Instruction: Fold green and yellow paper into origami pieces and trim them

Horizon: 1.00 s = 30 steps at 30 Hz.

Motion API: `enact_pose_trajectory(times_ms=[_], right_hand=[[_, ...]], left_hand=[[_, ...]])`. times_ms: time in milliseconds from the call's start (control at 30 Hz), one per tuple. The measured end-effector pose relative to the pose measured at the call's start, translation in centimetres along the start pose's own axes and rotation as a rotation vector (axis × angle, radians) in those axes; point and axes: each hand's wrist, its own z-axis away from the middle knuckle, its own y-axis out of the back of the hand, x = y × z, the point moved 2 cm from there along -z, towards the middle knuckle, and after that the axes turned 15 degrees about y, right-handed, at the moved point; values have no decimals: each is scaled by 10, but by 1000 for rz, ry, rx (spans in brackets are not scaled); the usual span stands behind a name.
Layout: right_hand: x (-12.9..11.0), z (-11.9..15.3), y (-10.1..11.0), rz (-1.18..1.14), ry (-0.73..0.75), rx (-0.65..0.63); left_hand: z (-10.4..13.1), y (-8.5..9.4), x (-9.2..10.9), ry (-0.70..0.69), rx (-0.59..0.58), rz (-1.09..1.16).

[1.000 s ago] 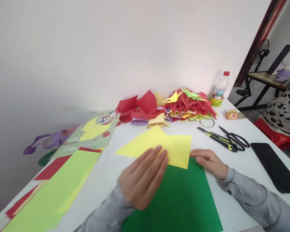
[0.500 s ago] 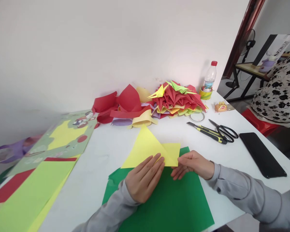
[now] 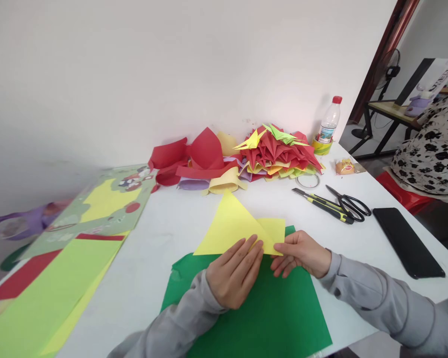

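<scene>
A yellow sheet of paper [image 3: 226, 226], folded into a triangle with a squarish flap on its right, lies partly over a green sheet [image 3: 261, 318]. My left hand [image 3: 235, 273] rests flat on the yellow paper's lower edge, fingers stretched out. At the lower right corner of the flap, my right hand [image 3: 302, 252] pinches the yellow paper between thumb and forefinger, its other fingers loosely curled below. The tips of my left fingers are close to the crease between the triangle and the flap.
Behind lie red paper pieces [image 3: 206, 149] and a pile of folded red paper [image 3: 272, 149]. To the right are a utility knife [image 3: 324, 206], scissors [image 3: 353, 205], a black phone [image 3: 408, 242] and a bottle [image 3: 329, 122]. Lime-green sheets [image 3: 59, 283] lie left. A person in patterned clothing [image 3: 429, 154] sits right.
The view has shifted slightly, so the table's things sit a little further right. My left hand has slid slightly right along the paper's edge; my right thumb now lies further over the flap's corner.
</scene>
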Motion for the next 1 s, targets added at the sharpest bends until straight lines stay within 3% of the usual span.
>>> enact_pose_trajectory(times_ms=[200, 467, 633, 800, 1000], right_hand=[[5, -2, 0, 60, 3, 27], [0, 4, -7, 115, -20, 53], [2, 4, -10, 51, 60, 54], [1, 1, -11, 89, 93, 46], [-3, 0, -11, 108, 159, 40]], left_hand=[[-9, -6, 6, 28, -8, 42], [-16, 0, 12, -20, -47, -11], [-11, -10, 18, 12, 58, 78], [-8, -20, 23, 18, 91, 108], [-22, -3, 20, 25, 36, 77]])
